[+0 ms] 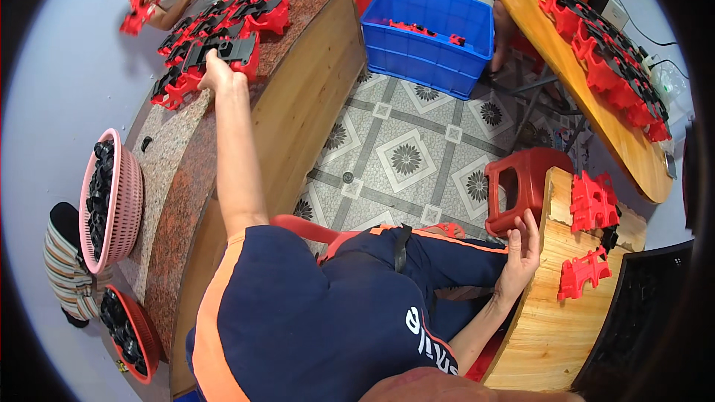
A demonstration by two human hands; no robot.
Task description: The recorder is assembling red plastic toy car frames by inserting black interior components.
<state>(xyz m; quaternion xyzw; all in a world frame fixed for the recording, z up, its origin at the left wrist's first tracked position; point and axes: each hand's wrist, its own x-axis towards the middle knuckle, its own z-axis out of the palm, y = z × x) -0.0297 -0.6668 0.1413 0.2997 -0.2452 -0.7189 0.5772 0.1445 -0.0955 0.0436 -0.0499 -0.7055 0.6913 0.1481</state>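
Observation:
My left arm reaches far out over the stone-topped counter. At its end my left hand grips the near edge of a red-and-black plastic part; some of its fingers are hidden. This part sits at the near end of several rows of similar red-and-black parts. Held low at my right side, my right hand has its fingers stretched out and nothing in it. It is beside the edge of a small wooden table, where two red plastic frames lie, with a black piece next to the farther one.
A pink basket and a red basket hold black pieces on the left. Ahead stands a blue crate with red parts inside. A red stool is by the small table. Co-workers sit at the counter and the yellow table.

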